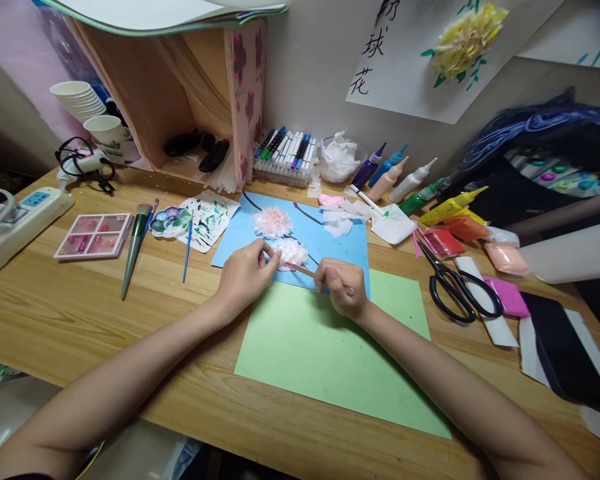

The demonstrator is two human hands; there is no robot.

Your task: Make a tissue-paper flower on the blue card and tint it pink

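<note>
A blue paper sheet (330,250) lies on the desk with two fluffy pink tissue flowers on it, one farther (273,221) and one nearer (293,252). My left hand (245,273) pinches the nearer flower at its left side. My right hand (344,287) is closed round a thin wooden stick or brush handle (303,269) whose tip reaches the same flower. A light green sheet (330,347) lies in front of the blue one, under my wrists.
Black scissors (455,287) lie right of the sheets, beside coloured clay packs (445,240) and paint bottles (410,183). Markers (286,150) stand at the wall. A paint palette (95,235), brushes (136,243), power strip (15,223) and paper cups (83,100) sit at left.
</note>
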